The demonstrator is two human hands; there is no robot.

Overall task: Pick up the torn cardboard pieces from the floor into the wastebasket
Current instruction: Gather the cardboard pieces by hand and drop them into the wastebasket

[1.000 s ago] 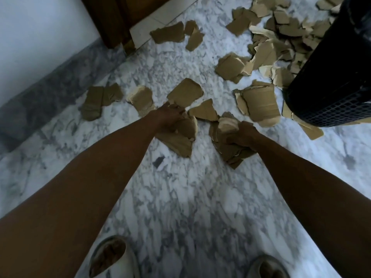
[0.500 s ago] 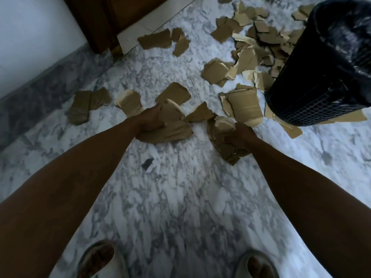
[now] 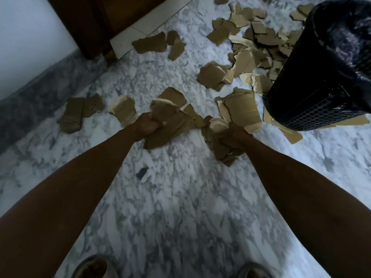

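My left hand (image 3: 149, 125) grips a bunch of torn brown cardboard pieces (image 3: 168, 125) above the marble floor. My right hand (image 3: 233, 135) grips a second bunch of cardboard pieces (image 3: 220, 151). The black mesh wastebasket (image 3: 321, 81) with a dark liner stands at the upper right, to the right of both hands. Many loose cardboard pieces lie on the floor: a large one (image 3: 241, 111) just beyond my right hand, a pile (image 3: 251, 47) left of the basket, and single ones (image 3: 123, 109) beyond my left hand.
A dark wooden door frame (image 3: 96, 27) and a pale wall (image 3: 30, 37) with a grey skirting stand at the upper left. More cardboard (image 3: 74, 115) lies near the skirting. A small dark scrap (image 3: 142, 173) lies between my arms. My two shoes show at the bottom edge.
My left hand has lifted its cardboard bunch off the floor and closed round it. The view has shifted so the wastebasket shows more fully at the right. My right hand keeps its bunch.
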